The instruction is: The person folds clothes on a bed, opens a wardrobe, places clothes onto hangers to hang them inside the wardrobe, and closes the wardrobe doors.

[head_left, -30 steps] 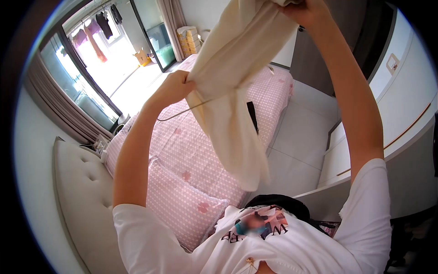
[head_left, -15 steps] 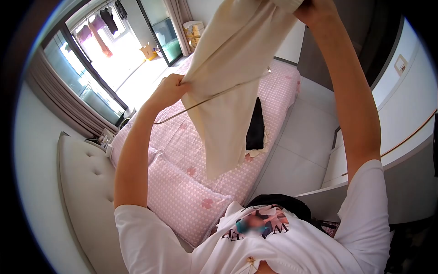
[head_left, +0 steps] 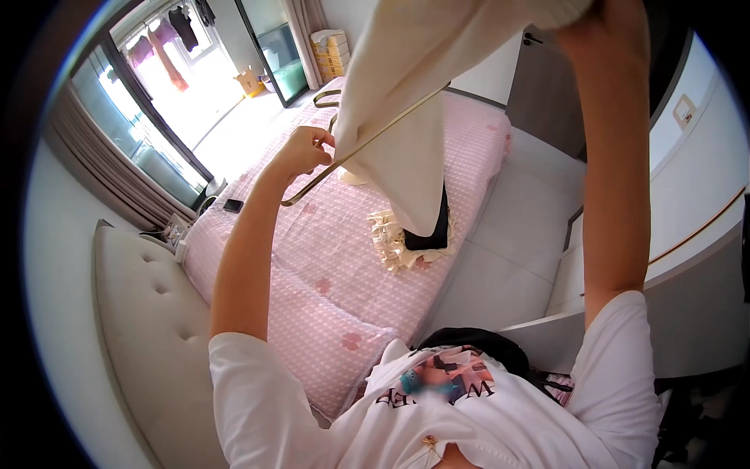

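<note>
Cream trousers (head_left: 398, 117) hang raised in front of me over the bed, bunched toward the upper right. My right hand (head_left: 605, 39) is closed on their top end at the frame's upper edge; its fingertips are partly hidden by the cloth. My left hand (head_left: 306, 151) has its fingers curled at the trousers' left edge, pinching there. A thin gold clothes hanger (head_left: 367, 144) slants across the cloth beside my left fingers; part of it is hidden. Below lie a folded black cloth (head_left: 430, 233) and a cream ruffled piece (head_left: 387, 238) on the bed.
The bed (head_left: 312, 258) has a pink patterned cover and a tufted headboard (head_left: 148, 313) at left. A phone (head_left: 233, 205) lies near its far left edge. Stacked boxes (head_left: 330, 51) stand by the curtain. A dark door (head_left: 547, 94) is beyond the bed.
My right hand has moved right, drawing the trousers up and right. The lower trouser end has risen, uncovering more of the ruffled piece. The hanger slants more steeply.
</note>
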Demonstrator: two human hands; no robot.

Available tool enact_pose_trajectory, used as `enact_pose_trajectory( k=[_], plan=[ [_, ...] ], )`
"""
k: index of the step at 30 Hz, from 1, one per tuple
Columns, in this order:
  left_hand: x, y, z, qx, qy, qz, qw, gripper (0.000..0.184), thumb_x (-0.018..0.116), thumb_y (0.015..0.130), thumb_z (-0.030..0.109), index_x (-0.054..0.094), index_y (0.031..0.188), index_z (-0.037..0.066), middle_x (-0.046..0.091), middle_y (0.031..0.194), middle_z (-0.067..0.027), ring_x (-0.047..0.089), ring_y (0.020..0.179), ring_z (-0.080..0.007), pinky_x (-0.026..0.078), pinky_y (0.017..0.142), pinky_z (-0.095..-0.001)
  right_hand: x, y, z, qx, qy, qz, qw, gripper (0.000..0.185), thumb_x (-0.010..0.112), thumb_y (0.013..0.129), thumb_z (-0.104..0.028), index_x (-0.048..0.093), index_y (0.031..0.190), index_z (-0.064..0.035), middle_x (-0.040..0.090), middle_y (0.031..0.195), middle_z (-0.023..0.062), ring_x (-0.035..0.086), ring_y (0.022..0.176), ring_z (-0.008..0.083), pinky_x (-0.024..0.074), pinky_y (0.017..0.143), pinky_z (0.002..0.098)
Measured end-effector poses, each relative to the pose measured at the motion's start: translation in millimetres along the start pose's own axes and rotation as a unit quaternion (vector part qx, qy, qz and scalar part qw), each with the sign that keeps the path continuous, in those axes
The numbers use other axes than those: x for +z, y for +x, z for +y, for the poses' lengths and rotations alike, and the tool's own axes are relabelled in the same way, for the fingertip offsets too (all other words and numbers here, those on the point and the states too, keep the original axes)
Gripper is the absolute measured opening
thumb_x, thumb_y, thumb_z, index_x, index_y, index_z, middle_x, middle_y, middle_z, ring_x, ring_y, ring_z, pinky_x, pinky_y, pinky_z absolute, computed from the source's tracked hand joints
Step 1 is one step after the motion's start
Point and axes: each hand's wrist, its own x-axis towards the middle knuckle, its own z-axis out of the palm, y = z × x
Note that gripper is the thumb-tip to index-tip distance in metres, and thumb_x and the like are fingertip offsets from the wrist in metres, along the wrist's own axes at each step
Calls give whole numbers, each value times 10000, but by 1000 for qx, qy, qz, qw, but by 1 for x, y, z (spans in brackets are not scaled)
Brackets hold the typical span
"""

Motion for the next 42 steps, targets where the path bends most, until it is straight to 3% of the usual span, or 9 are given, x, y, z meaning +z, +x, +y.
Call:
enact_pose_trajectory(
  k=[4,6,9,14,18,21,27,32,42],
  plan=[
    [7,8,-4,15,4,55,998,212,616,650,19,661,856,29,563,695,-37,479,540,-105,403,483,-254,-8,-42,-19,4,-32,-18,999,186,524,745,-54,543,895,55,620,852,146,632,727,235,547,659,309],
    [1,10,5,53,68,131,988,214,587,689,52,692,874,75,660,837,-73,587,737,-150,471,718,-280,-9,-75,-20,-36,-204,163,965,195,497,772,-87,568,914,26,620,841,136,621,798,236,527,727,319],
    [-23,11,23,32,160,165,973,217,529,748,68,692,890,91,665,867,-90,606,736,-162,475,713,-285,-30,-129,-19,-25,-315,344,884,224,488,761,-108,592,932,-8,615,844,122,603,861,237,500,801,333],
    [-50,-5,50,194,225,300,906,197,503,815,55,676,908,48,625,823,-176,600,679,-254,459,658,-338,-86,-212,21,275,-120,442,846,371,517,635,-52,530,999,13,582,941,103,559,852,264,463,840,412],
    [-72,-5,58,295,236,314,871,189,517,822,34,671,932,48,593,762,-148,556,594,-213,439,590,-316,-181,-326,73,543,-3,347,765,349,504,684,-23,507,1033,-46,570,967,78,562,865,242,455,782,385],
    [-68,-30,89,325,237,272,874,206,517,831,3,670,955,66,528,680,-80,494,555,-152,404,538,-287,-194,-339,93,574,-140,398,702,275,514,753,-56,504,1028,-69,565,969,63,559,859,207,436,747,326],
    [-61,-52,109,388,310,220,840,189,527,856,17,674,965,63,521,715,-38,427,560,-105,321,495,-245,-139,-212,111,295,-379,198,855,267,568,842,-184,520,1072,-58,568,1049,29,534,956,134,405,773,272],
    [-63,-60,102,374,288,226,852,195,527,855,9,676,969,63,504,706,-34,404,555,-97,296,476,-244,-104,-129,139,161,-400,184,883,428,620,820,-196,474,1165,11,508,1171,110,460,1115,190,347,952,318],
    [-48,-77,79,323,204,226,896,226,528,842,-15,674,989,75,443,671,-13,356,559,-78,262,463,-241,-107,-121,148,96,-502,156,846,184,616,776,-129,546,773,41,567,698,48,487,620,106,412,596,252]
  ],
)
